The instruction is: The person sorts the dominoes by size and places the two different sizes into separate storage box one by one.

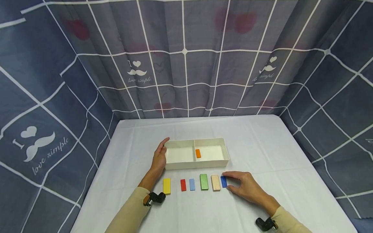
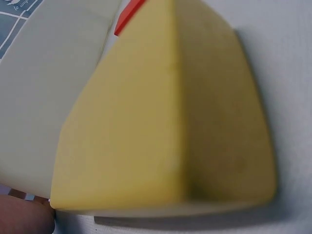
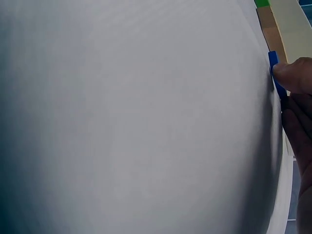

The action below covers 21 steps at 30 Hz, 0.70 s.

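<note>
In the head view my right hand (image 1: 247,187) pinches a small dark blue block (image 1: 223,182) between thumb and forefinger, at the right end of a row of blocks on the table. The right wrist view shows the thumb (image 3: 295,75) against the blue block (image 3: 278,78). My left hand (image 1: 158,162) rests along the left end of a shallow cream box (image 1: 186,165), fingers mostly straight. A divider splits the box into two compartments. An orange block (image 1: 198,153) lies in the right one, near the divider.
Left of the blue block stand a beige block (image 1: 215,183), a green block (image 1: 204,182), a light blue block (image 1: 192,184), a red block (image 1: 183,185) and a yellow block (image 1: 166,186). The yellow block (image 2: 136,131) fills much of the left wrist view. Grey checked curtains (image 1: 163,68) surround the white table (image 1: 256,142).
</note>
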Motion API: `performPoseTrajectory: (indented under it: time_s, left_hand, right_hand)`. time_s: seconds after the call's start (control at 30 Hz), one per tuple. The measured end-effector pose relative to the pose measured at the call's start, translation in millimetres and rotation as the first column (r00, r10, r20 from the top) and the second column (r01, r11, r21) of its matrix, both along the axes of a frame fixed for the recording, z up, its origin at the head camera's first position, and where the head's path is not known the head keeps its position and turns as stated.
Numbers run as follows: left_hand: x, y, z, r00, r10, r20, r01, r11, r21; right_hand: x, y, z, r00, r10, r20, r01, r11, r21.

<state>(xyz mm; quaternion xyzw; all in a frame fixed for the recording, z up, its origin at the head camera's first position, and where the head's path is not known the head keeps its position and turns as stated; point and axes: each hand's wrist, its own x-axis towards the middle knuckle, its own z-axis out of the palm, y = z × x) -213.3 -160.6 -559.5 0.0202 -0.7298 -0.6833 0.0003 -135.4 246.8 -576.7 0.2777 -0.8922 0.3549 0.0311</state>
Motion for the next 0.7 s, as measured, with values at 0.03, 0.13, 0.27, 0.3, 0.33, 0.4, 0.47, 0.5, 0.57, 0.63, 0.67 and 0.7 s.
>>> performPoseTrajectory:
  time_s: [0.03, 0.13, 0.27, 0.3, 0.33, 0.4, 0.47, 0.5, 0.57, 0.63, 0.67, 0.7]
  left_hand:
    - [0.2, 0.1, 0.7, 1.0, 0.001, 0.002, -0.001, 1.0, -0.003]
    - [0.5, 0.4, 1.5, 1.0, 0.002, 0.009, -0.002, 1.0, -0.008]
    - [0.1, 0.3, 1.1, 1.0, 0.005, 0.011, -0.005, 1.0, -0.008]
    - [0.1, 0.3, 1.0, 1.0, 0.005, 0.011, -0.005, 1.0, -0.007]
    - [0.2, 0.2, 1.0, 1.0, 0.006, 0.009, -0.006, 1.0, -0.006]
    - [0.3, 0.1, 1.0, 1.0, 0.006, 0.006, -0.006, 1.0, -0.004]
    - [0.4, 0.0, 1.1, 1.0, 0.005, 0.005, -0.005, 1.0, -0.003]
    - [0.4, 0.0, 1.1, 1.0, 0.004, 0.005, -0.004, 1.0, -0.002]
    - [0.5, 0.1, 1.2, 1.0, 0.003, 0.004, -0.003, 1.0, -0.001]
    - [0.6, 0.2, 1.3, 1.0, 0.002, 0.005, -0.002, 1.0, -0.002]
    - [0.7, 0.1, 1.2, 1.0, 0.001, 0.007, -0.001, 1.0, -0.001]
    - [0.7, 0.1, 1.1, 1.0, 0.001, 0.008, -0.001, 1.0, 0.001]
  right_hand:
    - [-0.1, -0.2, -0.1, 1.0, 0.0, -0.004, 0.0, 1.0, -0.001]
    - [-0.5, -0.1, 0.2, 1.0, 0.001, -0.009, -0.001, 1.0, 0.003]
    - [-1.3, 0.3, 3.0, 1.0, 0.004, -0.001, -0.004, 1.0, 0.011]
    - [-1.6, 0.4, 4.2, 1.0, 0.005, -0.002, -0.005, 1.0, 0.009]
    - [-1.9, 0.4, 5.6, 1.0, 0.007, -0.008, -0.007, 1.0, 0.007]
    - [-2.8, 0.5, 8.8, 1.0, 0.008, -0.022, -0.007, 1.0, 0.002]
    - [-4.1, 0.5, 12.1, 0.999, 0.01, -0.047, -0.011, 1.0, -0.004]
    - [-4.9, 0.6, 13.5, 0.998, 0.013, -0.065, -0.014, 1.0, -0.006]
    - [-6.3, 0.7, 16.5, 0.995, 0.019, -0.094, -0.02, 1.0, -0.008]
    - [-8.0, 0.8, 19.4, 0.992, 0.028, -0.12, -0.03, 0.999, -0.012]
    - [-8.8, 0.9, 20.9, 0.991, 0.033, -0.131, -0.035, 0.999, -0.014]
    - [-9.8, 1.1, 22.6, 0.989, 0.039, -0.141, -0.041, 0.999, -0.016]
